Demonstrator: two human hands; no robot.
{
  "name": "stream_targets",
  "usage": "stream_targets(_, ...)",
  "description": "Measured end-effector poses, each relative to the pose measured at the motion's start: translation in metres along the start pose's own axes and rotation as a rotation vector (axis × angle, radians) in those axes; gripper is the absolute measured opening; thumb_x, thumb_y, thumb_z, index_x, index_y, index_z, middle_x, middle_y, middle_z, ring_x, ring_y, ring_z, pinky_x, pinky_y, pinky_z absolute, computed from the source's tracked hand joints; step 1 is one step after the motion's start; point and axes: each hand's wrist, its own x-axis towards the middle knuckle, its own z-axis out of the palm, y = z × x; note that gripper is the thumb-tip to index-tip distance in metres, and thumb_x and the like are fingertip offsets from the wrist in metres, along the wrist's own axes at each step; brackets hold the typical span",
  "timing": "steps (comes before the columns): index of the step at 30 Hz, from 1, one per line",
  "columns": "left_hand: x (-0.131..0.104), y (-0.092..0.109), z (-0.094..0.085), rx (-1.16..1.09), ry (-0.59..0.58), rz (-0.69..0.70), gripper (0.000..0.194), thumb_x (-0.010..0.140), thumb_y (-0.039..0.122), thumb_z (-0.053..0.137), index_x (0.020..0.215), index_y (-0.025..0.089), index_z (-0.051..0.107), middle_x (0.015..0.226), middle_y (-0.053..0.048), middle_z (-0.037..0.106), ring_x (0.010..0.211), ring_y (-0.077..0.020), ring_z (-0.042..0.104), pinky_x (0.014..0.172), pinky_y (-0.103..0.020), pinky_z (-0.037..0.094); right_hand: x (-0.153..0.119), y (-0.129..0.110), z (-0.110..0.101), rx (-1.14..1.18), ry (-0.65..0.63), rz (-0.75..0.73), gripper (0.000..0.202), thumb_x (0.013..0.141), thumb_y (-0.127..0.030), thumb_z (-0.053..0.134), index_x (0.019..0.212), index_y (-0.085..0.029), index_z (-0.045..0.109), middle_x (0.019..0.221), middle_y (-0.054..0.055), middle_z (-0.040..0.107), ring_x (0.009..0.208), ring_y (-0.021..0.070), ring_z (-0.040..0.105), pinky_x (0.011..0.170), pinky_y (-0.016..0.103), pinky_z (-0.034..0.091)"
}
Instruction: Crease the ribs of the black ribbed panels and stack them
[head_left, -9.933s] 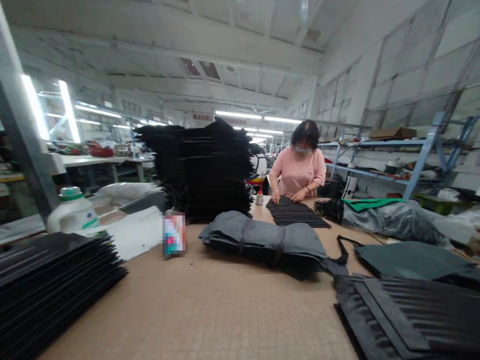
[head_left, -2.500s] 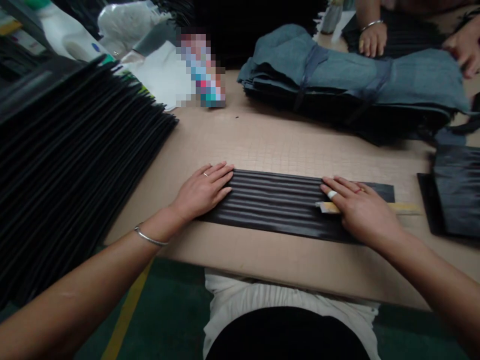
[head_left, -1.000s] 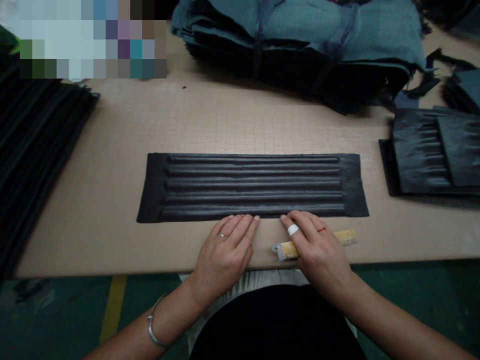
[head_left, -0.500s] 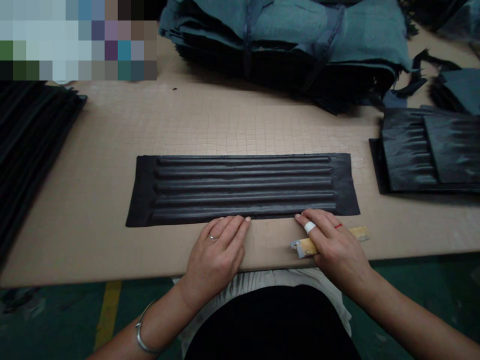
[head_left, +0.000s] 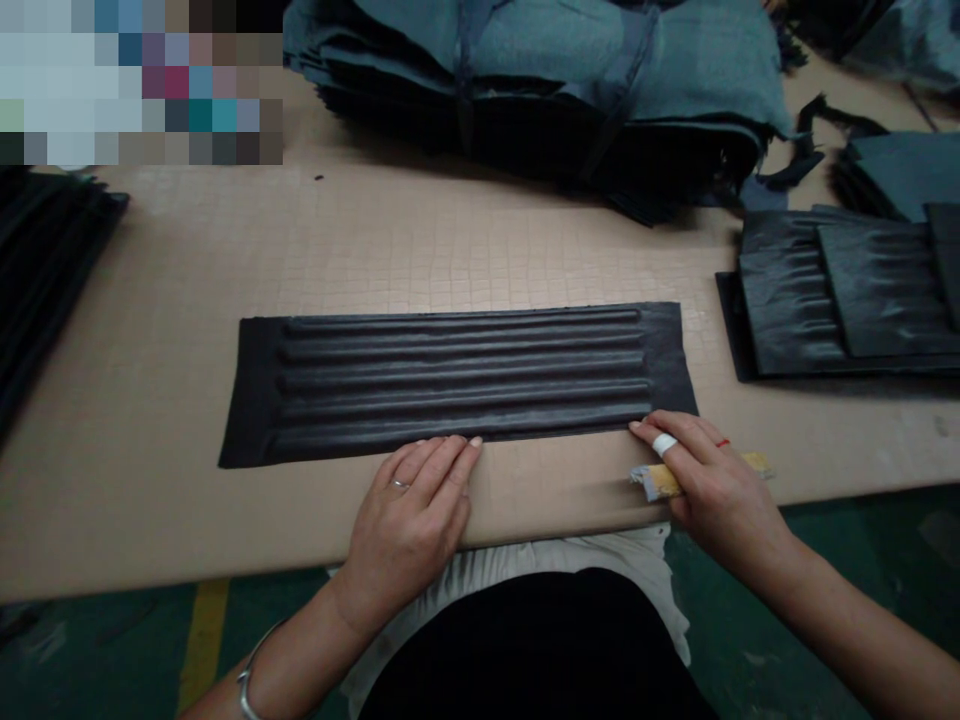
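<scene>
My right hand point(head_left: 712, 485), gripping a yellow stick point(head_left: 662, 481), has slid away from my open left hand point(head_left: 414, 512); both touch the black ribbed panel point(head_left: 461, 372) near the front edge of the table point(head_left: 172, 520).

1. Bare left hand point(head_left: 412, 505) and bare right hand point(head_left: 712, 485) touch a long black ribbed panel point(head_left: 465, 375).
2. Right hand holds a flat yellow stick point(head_left: 664, 482).
3. Beyond lies a blue-grey cloth bundle point(head_left: 544, 45) with 2 ties.
</scene>
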Motion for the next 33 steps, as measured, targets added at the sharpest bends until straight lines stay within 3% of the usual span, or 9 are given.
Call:
stream_targets(4,-0.001,0.000,0.002,-0.012,0.009,-0.006,0.052,0.089,0.007,0.062,0.141,0.008,0.058,0.129,-0.017,0.067,0.117,-0.0317,0.061,0.104,-0.051,0.052,-0.008,0.010,-0.006,-0.033,0.007,0.049,0.070,0.073,0.002,0.047,0.141,-0.011,0.055,0.135,0.016,0.056,0.123,0.0314,0.054,0.107,0.052,0.051)
stream_targets(7,-0.001,0.000,0.004,-0.014,0.010,-0.020,0.052,0.090,0.008,0.062,0.142,0.009,0.057,0.130,-0.017,0.067,0.118,-0.0320,0.060,0.104,-0.052,0.051,-0.007,0.001,-0.006,-0.087,0.022,0.079,0.063,0.074,0.002,0.049,0.136,-0.007,0.058,0.130,0.018,0.058,0.120,0.0330,0.054,0.104,0.053,0.052)
stream_targets(12,0.001,0.005,0.002,-0.015,-0.005,-0.034,0.049,0.093,0.010,0.059,0.142,0.010,0.058,0.128,-0.016,0.067,0.119,-0.0305,0.058,0.104,-0.051,0.050,0.024,-0.054,0.013,-0.053,0.046,0.034,0.064,0.073,0.005,0.047,0.136,0.001,0.057,0.131,0.022,0.058,0.122,0.0347,0.050,0.107,0.053,0.050)
stream_targets(15,0.003,0.008,0.001,-0.031,-0.021,-0.061,0.048,0.094,0.014,0.059,0.142,0.013,0.059,0.128,-0.016,0.066,0.120,-0.0300,0.058,0.104,-0.050,0.049,0.052,-0.094,0.029,-0.009,0.036,-0.020,0.061,0.076,0.006,0.048,0.136,0.000,0.058,0.133,0.021,0.059,0.124,0.0340,0.049,0.107,0.051,0.050)
stream_targets(18,0.006,0.010,0.001,-0.045,-0.039,-0.086,0.047,0.094,0.019,0.060,0.141,0.017,0.061,0.128,-0.014,0.066,0.120,-0.0296,0.058,0.102,-0.049,0.048,0.070,-0.116,0.038,0.022,0.024,-0.046,0.055,0.078,0.006,0.050,0.131,-0.004,0.063,0.132,0.018,0.061,0.123,0.0330,0.050,0.103,0.048,0.052)
stream_targets(27,0.008,0.014,0.000,-0.014,-0.022,-0.100,0.040,0.099,0.020,0.055,0.139,0.016,0.062,0.130,-0.013,0.067,0.121,-0.0275,0.059,0.104,-0.046,0.047,0.065,-0.097,0.033,0.057,0.026,-0.107,0.062,0.074,0.007,0.048,0.135,0.000,0.059,0.127,0.021,0.060,0.115,0.0349,0.052,0.100,0.053,0.053)
stream_targets(33,-0.004,0.001,-0.007,0.024,-0.020,-0.085,0.038,0.100,0.017,0.052,0.136,0.011,0.063,0.130,-0.015,0.069,0.120,-0.0288,0.061,0.102,-0.047,0.052,0.066,-0.096,0.032,0.078,0.021,-0.109,0.064,0.071,0.008,0.048,0.132,-0.001,0.061,0.125,0.020,0.060,0.112,0.0345,0.053,0.099,0.053,0.054)
